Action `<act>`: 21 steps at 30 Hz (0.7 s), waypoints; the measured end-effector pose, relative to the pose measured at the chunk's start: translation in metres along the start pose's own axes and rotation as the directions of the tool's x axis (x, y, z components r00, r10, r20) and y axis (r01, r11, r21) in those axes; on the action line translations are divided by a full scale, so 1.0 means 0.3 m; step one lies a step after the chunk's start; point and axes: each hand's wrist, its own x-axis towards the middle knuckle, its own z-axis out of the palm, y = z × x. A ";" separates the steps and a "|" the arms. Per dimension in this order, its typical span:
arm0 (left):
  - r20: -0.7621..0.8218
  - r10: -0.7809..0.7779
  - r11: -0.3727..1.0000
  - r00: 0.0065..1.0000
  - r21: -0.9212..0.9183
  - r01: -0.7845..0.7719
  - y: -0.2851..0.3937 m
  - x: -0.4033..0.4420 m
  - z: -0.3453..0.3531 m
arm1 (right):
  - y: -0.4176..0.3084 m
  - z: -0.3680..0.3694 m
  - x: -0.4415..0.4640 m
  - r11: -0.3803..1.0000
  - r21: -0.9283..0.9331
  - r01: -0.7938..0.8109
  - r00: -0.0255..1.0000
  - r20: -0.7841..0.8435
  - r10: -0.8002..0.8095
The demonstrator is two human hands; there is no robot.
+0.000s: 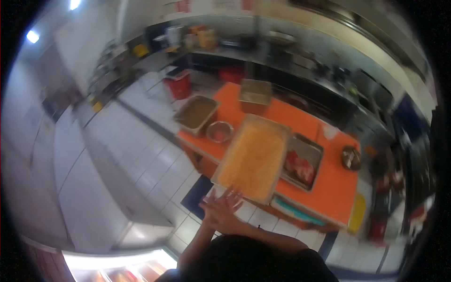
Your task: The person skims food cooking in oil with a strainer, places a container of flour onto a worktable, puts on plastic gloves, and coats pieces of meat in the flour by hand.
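The left hand [232,199] and right hand [217,211] are together, overlapping, fingers extended, neither clamped on an object, near the near edge of the crumb tray [256,157]. The tray lies on the orange table [339,188], between the bowl [220,132] and the meat tray [317,157].

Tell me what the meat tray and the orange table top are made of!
The meat tray looks like smooth metal: it is grey with paler, shiny-looking edges. The table top may be smooth plastic or painted wood. Its orange is flat and even, but the blur hides any grain.
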 end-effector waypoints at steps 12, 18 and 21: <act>-0.178 -0.601 0.727 0.779 0.283 0.626 -0.420 0.134 -0.182 | 0.080 0.279 -1.535 0.311 0.865 -0.393 -0.274 -0.433 0.859; -0.195 -0.794 0.507 0.576 0.310 0.804 -0.942 0.099 0.089 | -0.125 1.155 -2.293 -0.295 0.736 -0.609 -0.697 -0.319 0.642; -0.315 -0.747 0.519 0.585 0.272 0.810 -1.291 0.191 0.117 | -0.354 1.212 -2.402 -0.450 0.867 -0.214 -0.771 0.133 0.623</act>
